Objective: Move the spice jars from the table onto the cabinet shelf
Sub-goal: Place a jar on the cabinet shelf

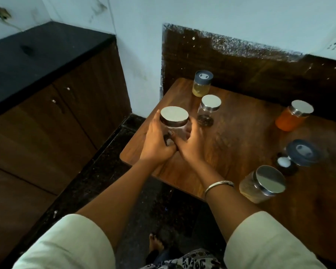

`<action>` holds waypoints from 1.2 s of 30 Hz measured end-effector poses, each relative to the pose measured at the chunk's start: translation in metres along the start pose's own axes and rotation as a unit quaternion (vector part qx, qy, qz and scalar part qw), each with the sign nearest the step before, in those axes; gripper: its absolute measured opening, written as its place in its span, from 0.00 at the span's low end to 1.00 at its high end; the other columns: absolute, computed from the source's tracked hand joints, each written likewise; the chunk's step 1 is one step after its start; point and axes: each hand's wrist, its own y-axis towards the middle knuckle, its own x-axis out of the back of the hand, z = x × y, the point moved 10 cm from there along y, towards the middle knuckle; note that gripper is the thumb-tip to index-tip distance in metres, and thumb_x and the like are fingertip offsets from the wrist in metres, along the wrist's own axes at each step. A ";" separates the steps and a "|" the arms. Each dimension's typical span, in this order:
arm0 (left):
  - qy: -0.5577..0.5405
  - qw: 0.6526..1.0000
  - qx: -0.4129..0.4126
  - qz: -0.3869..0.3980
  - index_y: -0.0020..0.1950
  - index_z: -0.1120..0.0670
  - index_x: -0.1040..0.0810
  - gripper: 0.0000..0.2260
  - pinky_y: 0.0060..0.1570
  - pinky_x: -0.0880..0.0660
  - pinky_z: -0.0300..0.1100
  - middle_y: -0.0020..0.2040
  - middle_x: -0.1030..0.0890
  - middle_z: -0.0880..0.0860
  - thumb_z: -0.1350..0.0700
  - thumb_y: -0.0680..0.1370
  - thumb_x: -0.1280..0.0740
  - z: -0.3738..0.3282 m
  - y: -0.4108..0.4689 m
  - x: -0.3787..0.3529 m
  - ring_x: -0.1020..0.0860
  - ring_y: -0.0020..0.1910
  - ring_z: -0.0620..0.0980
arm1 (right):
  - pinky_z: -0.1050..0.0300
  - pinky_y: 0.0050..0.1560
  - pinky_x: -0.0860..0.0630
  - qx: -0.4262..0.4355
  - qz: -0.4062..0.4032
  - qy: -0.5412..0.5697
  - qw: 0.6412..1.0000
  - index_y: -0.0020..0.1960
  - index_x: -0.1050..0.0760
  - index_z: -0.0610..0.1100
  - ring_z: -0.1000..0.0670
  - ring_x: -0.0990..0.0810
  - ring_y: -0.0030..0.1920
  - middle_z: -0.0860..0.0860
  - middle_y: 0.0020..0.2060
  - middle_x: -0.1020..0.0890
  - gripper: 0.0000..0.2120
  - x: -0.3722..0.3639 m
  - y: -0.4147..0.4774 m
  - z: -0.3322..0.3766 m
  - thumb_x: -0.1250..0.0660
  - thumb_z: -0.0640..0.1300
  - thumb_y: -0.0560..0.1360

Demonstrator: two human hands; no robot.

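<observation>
A clear glass jar with a flat silver lid (174,118) is held near the left corner of the wooden table (241,144). My left hand (156,141) grips its left side and my right hand (192,145) wraps its right side. Behind it stand a small clear jar with dark seeds (208,110) and a yellow-filled jar with a grey lid (201,83). An orange-filled jar (293,118) stands at the right. Nearer me are a grey-lidded jar (303,155), a small dark jar with white contents (285,164) and a beige-filled jar (262,184).
A dark wooden cabinet with closed doors (52,121) and a black stone top (33,55) stands to the left across a strip of dark floor (97,181). A wooden back panel (241,61) rises behind the table against the wall. My foot (155,243) shows below.
</observation>
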 end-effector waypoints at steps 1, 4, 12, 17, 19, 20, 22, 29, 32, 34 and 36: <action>-0.009 1.000 -0.014 0.001 0.75 0.46 0.53 0.45 0.66 0.41 0.37 0.74 0.40 0.53 0.53 0.66 0.27 -0.010 -0.004 -0.002 0.39 0.72 0.51 | 0.62 0.55 0.25 0.002 -0.006 -0.001 1.000 0.71 0.40 0.52 0.48 0.28 0.64 0.47 0.67 0.30 0.35 0.010 -0.004 0.004 0.27 0.49 0.69; -0.044 0.998 -0.040 -0.006 0.75 0.46 0.53 0.47 0.61 0.46 0.25 0.74 0.41 0.51 0.53 0.66 0.26 -0.039 -0.018 -0.008 0.41 0.72 0.47 | 0.52 0.58 0.23 0.004 -0.019 -0.004 1.000 0.70 0.39 0.53 0.47 0.27 0.64 0.46 0.66 0.29 0.34 0.038 -0.015 0.012 0.27 0.48 0.69; -0.084 0.992 -0.089 -0.014 0.76 0.50 0.59 0.52 0.64 0.34 0.44 0.76 0.46 0.53 0.46 0.66 0.25 -0.120 -0.043 -0.026 0.42 0.72 0.50 | 0.65 0.53 0.23 0.050 -0.065 -0.021 0.996 0.71 0.39 0.54 0.55 0.27 0.61 0.50 0.67 0.29 0.33 0.116 -0.049 0.046 0.32 0.57 0.70; -0.176 0.980 -0.078 0.056 0.76 0.49 0.57 0.54 0.67 0.35 0.42 0.74 0.39 0.54 0.50 0.63 0.23 -0.157 -0.035 -0.043 0.37 0.72 0.49 | 0.58 0.51 0.23 0.033 -0.099 0.050 0.993 0.68 0.35 0.59 0.55 0.25 0.57 0.54 0.60 0.25 0.26 0.162 -0.055 0.060 0.32 0.55 0.71; -0.231 0.963 -0.095 0.101 0.74 0.47 0.51 0.50 0.62 0.28 0.42 0.69 0.33 0.52 0.54 0.62 0.23 -0.176 -0.032 -0.053 0.30 0.66 0.48 | 0.64 0.45 0.25 0.024 -0.129 0.088 0.987 0.66 0.33 0.58 0.59 0.23 0.52 0.58 0.52 0.23 0.23 0.186 -0.049 0.059 0.31 0.51 0.72; -0.249 0.957 -0.103 0.110 0.72 0.45 0.49 0.47 0.57 0.25 0.38 0.65 0.30 0.51 0.56 0.61 0.24 -0.185 -0.030 -0.058 0.27 0.63 0.46 | 0.67 0.42 0.25 0.021 -0.130 0.102 0.986 0.65 0.32 0.58 0.61 0.22 0.49 0.60 0.50 0.23 0.23 0.196 -0.045 0.059 0.31 0.50 0.72; -0.280 0.948 -0.084 0.122 0.72 0.46 0.48 0.45 0.53 0.24 0.38 0.62 0.28 0.50 0.57 0.62 0.25 -0.197 -0.026 -0.071 0.25 0.58 0.45 | 0.68 0.38 0.24 0.008 -0.105 0.121 0.987 0.65 0.32 0.58 0.62 0.21 0.48 0.62 0.49 0.22 0.23 0.206 -0.034 0.057 0.32 0.53 0.71; -0.316 0.934 -0.053 0.158 0.65 0.52 0.43 0.32 0.43 0.23 0.31 0.56 0.27 0.48 0.64 0.69 0.28 -0.230 0.000 -0.120 0.22 0.51 0.41 | 0.60 0.48 0.22 0.013 -0.033 0.164 0.986 0.55 0.25 0.63 0.55 0.19 0.53 0.57 0.52 0.18 0.14 0.242 0.002 0.042 0.35 0.59 0.70; -0.284 0.943 -0.079 0.151 0.67 0.48 0.39 0.28 0.55 0.23 0.41 0.60 0.26 0.50 0.53 0.71 0.30 -0.242 0.008 -0.129 0.24 0.57 0.42 | 0.62 0.47 0.22 0.024 -0.046 0.177 0.983 0.57 0.25 0.59 0.54 0.19 0.54 0.54 0.52 0.18 0.16 0.258 0.020 0.040 0.32 0.55 0.69; -0.246 0.955 -0.092 0.141 0.74 0.50 0.44 0.33 0.66 0.31 0.51 0.69 0.32 0.53 0.45 0.72 0.36 -0.250 0.014 -0.137 0.31 0.68 0.48 | 0.56 0.54 0.22 0.025 -0.057 0.185 0.981 0.63 0.28 0.53 0.52 0.21 0.57 0.51 0.56 0.20 0.20 0.269 0.034 0.036 0.32 0.50 0.72; -0.275 0.947 -0.078 0.143 0.77 0.50 0.53 0.32 0.70 0.35 0.53 0.74 0.38 0.53 0.48 0.77 0.40 -0.255 0.020 -0.146 0.35 0.71 0.49 | 0.53 0.58 0.23 0.006 -0.059 0.180 0.982 0.70 0.34 0.49 0.51 0.23 0.60 0.49 0.62 0.24 0.23 0.278 0.046 0.032 0.35 0.47 0.76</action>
